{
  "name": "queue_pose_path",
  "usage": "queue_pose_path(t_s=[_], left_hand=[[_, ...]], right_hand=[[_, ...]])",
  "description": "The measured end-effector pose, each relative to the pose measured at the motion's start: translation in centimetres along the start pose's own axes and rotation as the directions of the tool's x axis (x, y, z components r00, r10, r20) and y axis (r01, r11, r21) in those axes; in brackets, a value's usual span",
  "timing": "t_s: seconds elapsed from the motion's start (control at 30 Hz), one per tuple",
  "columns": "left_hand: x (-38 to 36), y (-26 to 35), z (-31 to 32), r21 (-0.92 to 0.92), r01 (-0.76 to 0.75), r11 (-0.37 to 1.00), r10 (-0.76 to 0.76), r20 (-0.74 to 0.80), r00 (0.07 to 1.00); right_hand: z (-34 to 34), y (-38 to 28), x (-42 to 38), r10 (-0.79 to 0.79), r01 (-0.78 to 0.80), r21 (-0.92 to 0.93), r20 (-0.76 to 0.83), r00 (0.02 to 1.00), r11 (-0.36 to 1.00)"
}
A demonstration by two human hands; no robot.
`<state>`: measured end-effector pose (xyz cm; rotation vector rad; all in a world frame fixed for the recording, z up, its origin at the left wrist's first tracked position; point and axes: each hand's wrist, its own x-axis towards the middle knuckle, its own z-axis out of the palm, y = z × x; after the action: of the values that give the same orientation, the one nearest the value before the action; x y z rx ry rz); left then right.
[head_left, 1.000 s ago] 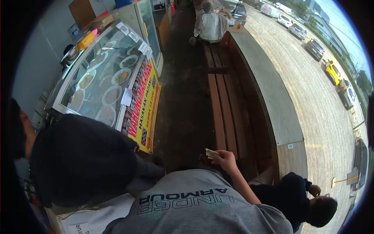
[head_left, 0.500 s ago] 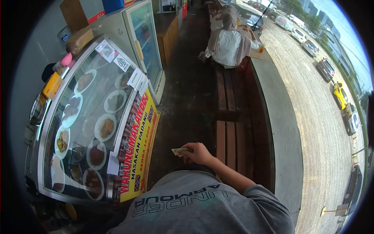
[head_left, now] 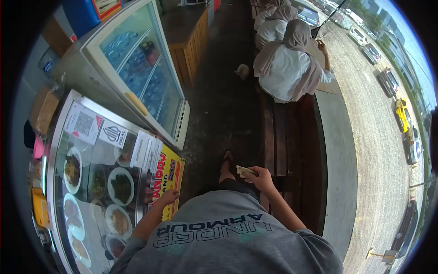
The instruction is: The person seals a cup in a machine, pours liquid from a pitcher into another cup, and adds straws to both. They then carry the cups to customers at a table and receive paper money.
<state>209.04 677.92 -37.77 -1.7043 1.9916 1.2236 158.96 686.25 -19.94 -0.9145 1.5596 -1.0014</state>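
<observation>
In my right hand (head_left: 262,179) there are folded paper banknotes (head_left: 247,172), pinched between thumb and fingers in front of my body. My left hand (head_left: 169,197) hangs low beside the glass food case, close to its yellow banner (head_left: 172,171); its fingers point down and away, so their pose is hidden. Behind the glass of the display case (head_left: 98,157) are several plates of food, among them a plate of dark greens (head_left: 121,189). Printed sheets, including a QR code sheet (head_left: 83,125), are stuck on the case's end.
Past the case stands a glass-door fridge (head_left: 137,68) with bottles. A wooden counter (head_left: 194,50) follows it. On the right runs a slatted bench (head_left: 276,137) beside a long ledge (head_left: 340,160). Several people in white tops (head_left: 285,68) sit ahead. A small pale animal (head_left: 242,71) is on the dark floor.
I have moved forward along the aisle; the fridge and seated people are nearer. My left hand and one foot have come into view. The banknotes stay in my right hand.
</observation>
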Motion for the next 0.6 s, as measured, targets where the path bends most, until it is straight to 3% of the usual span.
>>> queue_pose_path(t_s=[0.07,0.17,0.23,0.37,0.43,0.57,0.6], left_hand=[[8.0,3.3,-4.1,-0.034,-0.025,0.999,0.025,0.01,1.0],[18.1,8.5,-8.7,-0.169,-0.057,0.984,0.046,-0.07,0.996],[23.9,11.3,-12.5,0.029,-0.19,0.981,0.191,-0.034,0.981],[33.4,18.5,-21.7,0.068,-0.201,0.977,0.195,0.084,0.977],[38.5,20.2,-25.8,-0.394,-0.126,0.91,0.038,-0.224,0.974],[49.8,23.1,-35.2,-0.336,-0.053,0.94,0.013,-0.12,0.993],[52.8,24.2,-37.8,-0.213,-0.03,0.977,0.028,-0.013,1.0]], right_hand=[[-1.9,-2.4,7.5,0.04,-0.039,0.025,-0.029,0.999,0.999],[-4.3,-7.0,18.9,0.053,-0.058,-0.091,-0.049,0.997,0.994],[-5.3,-10.3,26.4,-0.011,0.001,-0.262,-0.039,0.999,0.965],[-6.6,-18.7,37.0,-0.068,0.061,-0.291,-0.013,0.998,0.955],[-7.0,-21.6,41.6,-0.077,0.075,-0.284,0.004,0.997,0.956],[-8.1,-25.2,53.1,-0.066,0.062,-0.367,0.002,0.998,0.928],[-8.4,-25.9,56.3,-0.074,0.068,-0.352,-0.002,0.997,0.933]])
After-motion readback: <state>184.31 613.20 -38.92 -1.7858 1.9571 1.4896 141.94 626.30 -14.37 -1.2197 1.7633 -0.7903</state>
